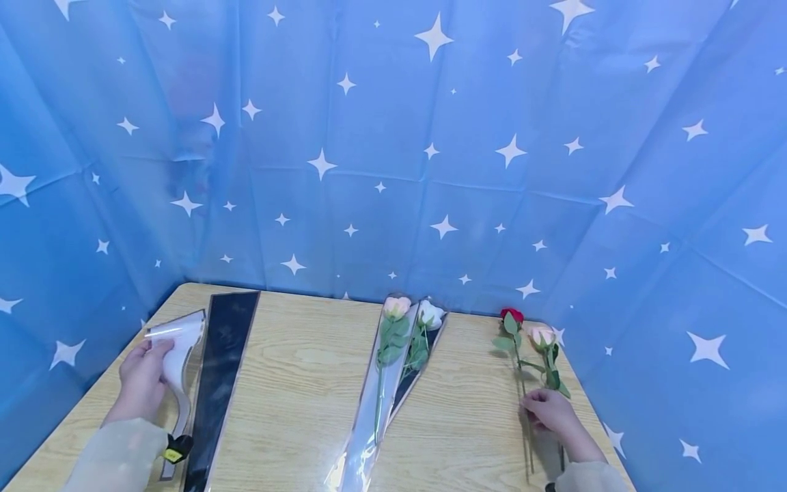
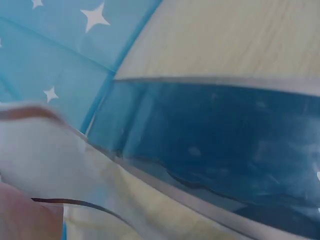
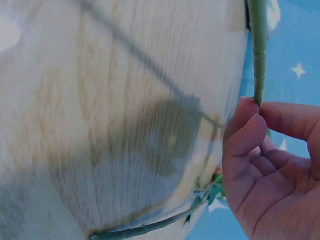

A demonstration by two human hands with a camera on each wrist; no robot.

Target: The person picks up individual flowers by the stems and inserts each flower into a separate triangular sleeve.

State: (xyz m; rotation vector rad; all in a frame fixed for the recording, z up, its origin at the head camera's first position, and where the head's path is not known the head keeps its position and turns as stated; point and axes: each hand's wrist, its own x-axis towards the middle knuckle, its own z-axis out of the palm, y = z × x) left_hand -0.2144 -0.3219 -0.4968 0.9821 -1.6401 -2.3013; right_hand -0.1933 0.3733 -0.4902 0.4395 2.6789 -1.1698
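Note:
On the left of the table, my left hand point(image 1: 141, 376) pinches the upper part of a white flower sleeve point(image 1: 178, 348) with a clear edge, its lower end curling downward. Right beside it lies a flat black flower sleeve point(image 1: 227, 376), which fills much of the left wrist view point(image 2: 215, 135). My right hand point(image 1: 550, 413) pinches the green stem point(image 3: 259, 55) of a red rose point(image 1: 512, 316) between thumb and fingertips, and the stem casts a shadow on the wood. Just right of it is a pale pink rose point(image 1: 544, 336), its stem point(image 3: 150, 227) low in the right wrist view.
Mid-table lie two wrapped flowers: a pink rose point(image 1: 397, 307) in a clear and white sleeve, and a white rose point(image 1: 430, 316) in a black one, partly overlapped. The wooden table point(image 1: 295, 383) meets a blue star-patterned curtain point(image 1: 393, 137) at the back and sides.

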